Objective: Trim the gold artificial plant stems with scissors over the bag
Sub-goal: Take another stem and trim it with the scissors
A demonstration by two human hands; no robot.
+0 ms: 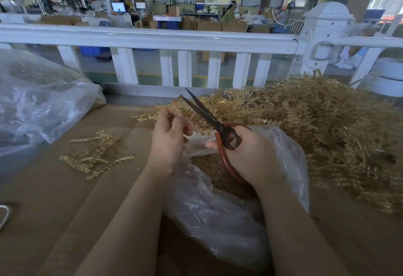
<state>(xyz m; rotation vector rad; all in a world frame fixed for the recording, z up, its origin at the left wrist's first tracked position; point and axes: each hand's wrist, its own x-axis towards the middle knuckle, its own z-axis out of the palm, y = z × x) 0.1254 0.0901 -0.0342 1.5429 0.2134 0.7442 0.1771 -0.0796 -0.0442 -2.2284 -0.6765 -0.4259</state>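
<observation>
My left hand [169, 133] pinches a gold plant stem [145, 116] that sticks out to the left above the cardboard. My right hand [246, 151] grips red-handled scissors [209, 116]; the dark blades are parted and point up and left at the stem just past my left fingers. Below both hands lies an open clear plastic bag [218, 206] with gold trimmings [209, 166] inside. A big heap of gold stems [316, 127] fills the right side.
A small pile of gold stems [96, 155] lies on the cardboard surface [65, 199] to the left. A large clear plastic bag [37, 101] sits at far left. A white railing [152, 40] runs across behind the work area.
</observation>
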